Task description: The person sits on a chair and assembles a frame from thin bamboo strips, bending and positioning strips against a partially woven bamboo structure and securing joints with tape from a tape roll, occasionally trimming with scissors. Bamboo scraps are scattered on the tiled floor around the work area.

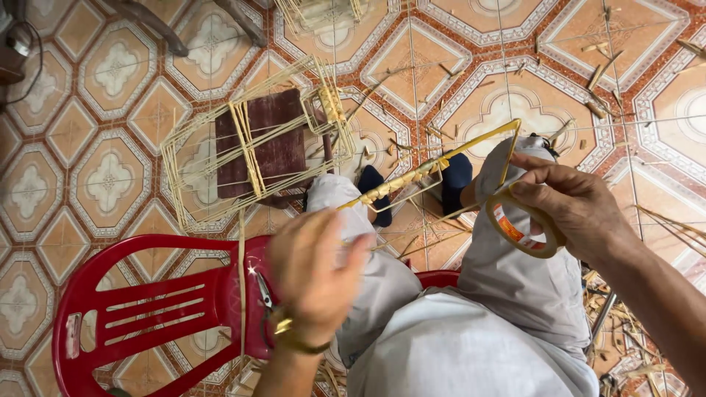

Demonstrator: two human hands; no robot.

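Note:
My right hand (581, 202) grips a roll of clear tape (518, 228) at the right, over my knee. A thin bamboo stick frame (434, 165) runs from that hand leftward across my lap; its joints are wrapped in tape. My left hand (316, 268) is blurred, with the fingers curled around the frame's near end, and a gold bracelet sits on the wrist. I am seated in grey trousers, with my dark-socked feet on the tiled floor.
A finished box-shaped bamboo frame (250, 140) lies over a small dark wooden stool (268, 143) on the patterned floor tiles. A red plastic chair (147, 301) lies at the lower left. Bamboo scraps (603, 73) litter the floor at the right. Another frame (320, 15) sits at the top.

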